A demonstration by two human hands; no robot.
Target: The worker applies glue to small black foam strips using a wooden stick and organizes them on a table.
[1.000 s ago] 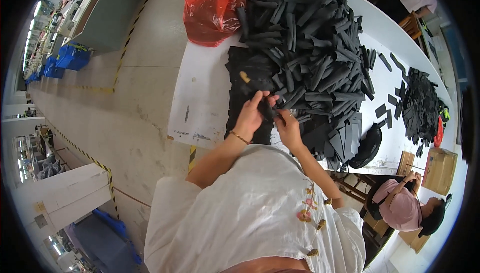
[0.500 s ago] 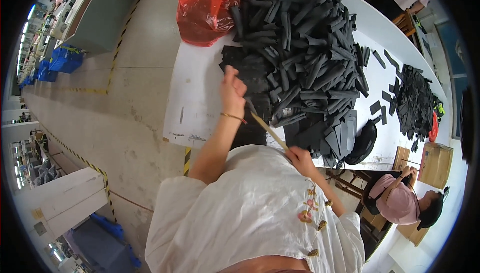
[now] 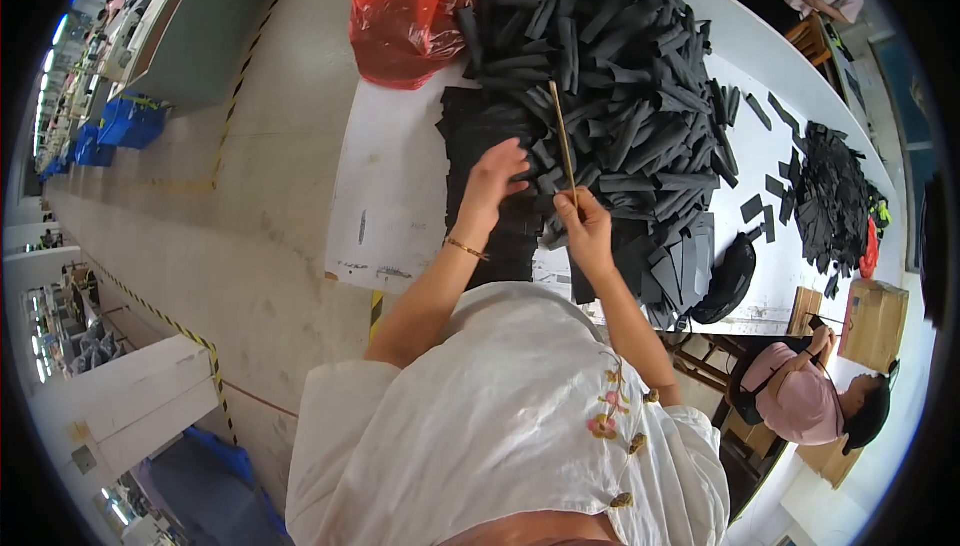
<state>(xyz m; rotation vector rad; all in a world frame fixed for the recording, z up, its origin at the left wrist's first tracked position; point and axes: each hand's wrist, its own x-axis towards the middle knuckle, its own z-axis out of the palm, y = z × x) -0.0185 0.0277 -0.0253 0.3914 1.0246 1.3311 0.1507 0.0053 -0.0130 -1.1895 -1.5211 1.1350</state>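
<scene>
My right hand [image 3: 587,229] grips a thin tan stick [image 3: 564,136] by its lower end, and the stick points away from me over the heap. Nothing shows in my left hand [image 3: 492,184], its fingers apart just above a band of flat, overlapping black pieces [image 3: 470,126]. Beyond and to the right of both hands lies a big heap of curled black strips [image 3: 630,76]. What the strips are made of is unclear.
On the white table [image 3: 385,176] a red plastic bag [image 3: 415,21] stands at the far left. Flat dark sheets [image 3: 685,271], a black bag [image 3: 727,286] and another black pile [image 3: 832,196] lie to the right. Cardboard boxes [image 3: 875,324] and a seated person [image 3: 795,391] are farther right.
My right hand has moved forward from near my body, swinging the stick from pointing left to pointing away from me. My left hand has shifted slightly right, with its fingers spreading.
</scene>
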